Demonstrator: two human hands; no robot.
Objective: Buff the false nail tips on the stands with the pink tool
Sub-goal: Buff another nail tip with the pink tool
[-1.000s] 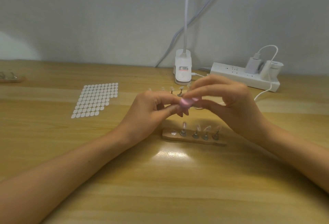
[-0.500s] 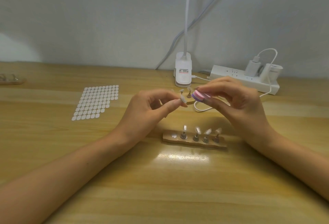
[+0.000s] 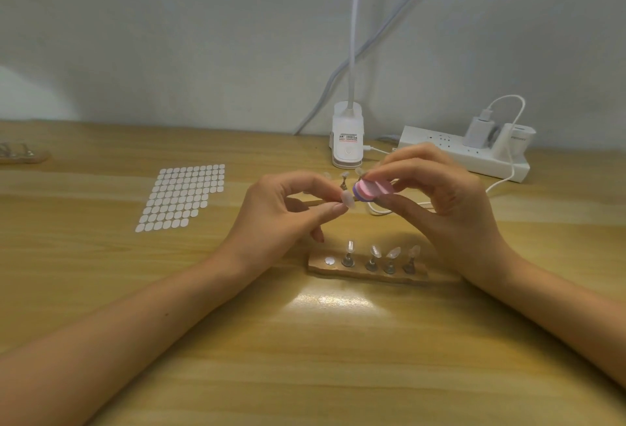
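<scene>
Pale wood-grain tabletop (image 3: 305, 374), lamp glare patch near front. Wooden strip stand (image 3: 420, 277) on it carries four clear nail tips on metal pegs. Above stand, left hand (image 3: 281, 219) pinches single clear false nail tip (image 3: 347, 198). Right hand (image 3: 450, 208) grips pink-and-purple buffing block (image 3: 372, 190), block end at tip, contact unclear. Further left, sheet of white oval stickers (image 3: 183, 197). Far edge: white clip-lamp base (image 3: 348, 135), white power strip (image 3: 440, 151), plain pale wall (image 3: 169, 35).

Sticker sheet (image 3: 183, 195), lamp base (image 3: 348, 141), power strip (image 3: 474, 158)
</scene>
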